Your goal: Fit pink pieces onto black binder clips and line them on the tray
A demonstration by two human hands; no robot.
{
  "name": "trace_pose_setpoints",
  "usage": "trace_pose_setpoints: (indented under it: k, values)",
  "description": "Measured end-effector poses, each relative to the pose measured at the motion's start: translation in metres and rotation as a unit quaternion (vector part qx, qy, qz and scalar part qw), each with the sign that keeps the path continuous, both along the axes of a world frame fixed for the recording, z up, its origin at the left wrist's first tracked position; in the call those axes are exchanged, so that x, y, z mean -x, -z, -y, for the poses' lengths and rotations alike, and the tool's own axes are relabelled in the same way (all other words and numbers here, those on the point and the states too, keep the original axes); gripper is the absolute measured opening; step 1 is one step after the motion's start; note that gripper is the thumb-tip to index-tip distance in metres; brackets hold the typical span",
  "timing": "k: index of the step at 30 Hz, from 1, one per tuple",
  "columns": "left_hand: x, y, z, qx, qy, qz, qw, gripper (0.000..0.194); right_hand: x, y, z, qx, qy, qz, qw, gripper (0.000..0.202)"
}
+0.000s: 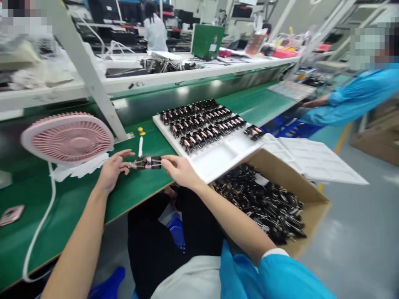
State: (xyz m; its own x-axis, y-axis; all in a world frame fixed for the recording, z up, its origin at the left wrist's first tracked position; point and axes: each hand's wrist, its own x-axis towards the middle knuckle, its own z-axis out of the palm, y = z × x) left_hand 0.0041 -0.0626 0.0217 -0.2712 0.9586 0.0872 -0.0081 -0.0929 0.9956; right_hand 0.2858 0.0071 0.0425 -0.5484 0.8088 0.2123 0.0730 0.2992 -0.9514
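Over the green bench, what looks like a black binder clip (152, 162) with silver wire handles lies between my two hands; blur hides whether it is one clip or a pair. My left hand (114, 169) holds its left end between thumb and fingertip, the other fingers loosely spread. At the right end, my right hand (180, 169) pinches the wire handle. Just beyond my right hand sits a white tray (215, 160) with rows of black clips (199, 122) bearing pinkish parts. Below it, a cardboard box (311, 216) holds a heap of loose black clips (264, 199).
A pink fan (71, 139) with a white cable stands at left, near a pink phone (12, 215). A yellow-topped white stick (141, 143) lies behind the clip. White trays (321, 158) jut out past the box. A blue-sleeved co-worker (358, 99) sits at right.
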Motion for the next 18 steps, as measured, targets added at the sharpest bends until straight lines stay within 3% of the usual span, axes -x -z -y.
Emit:
trace_pose_setpoints:
  k: [3, 5, 10, 14, 18]
  values:
    - [0.003, 0.001, -0.004, -0.017, -0.014, 0.019, 1.0, 0.056, -0.073, -0.023, -0.027, -0.053, 0.118, -0.017, 0.991, 0.047]
    - [0.003, 0.001, -0.003, -0.012, -0.017, 0.009, 1.0, 0.054, -0.131, -0.026, -0.059, -0.07, 0.203, -0.021, 0.976, 0.051]
    - [0.0, 0.0, -0.002, -0.001, -0.017, -0.008, 1.0, 0.052, -0.26, -0.002, -0.13, -0.091, 0.394, 0.03, 0.914, 0.063]
    - [0.0, 0.001, -0.003, 0.002, -0.012, -0.012, 1.0, 0.052, -0.313, 0.024, -0.148, -0.11, 0.455, 0.119, 0.876, 0.063]
    - [0.002, 0.003, -0.003, 0.005, -0.005, -0.02, 1.0, 0.049, -0.331, 0.04, -0.155, -0.14, 0.457, 0.194, 0.857, 0.06]
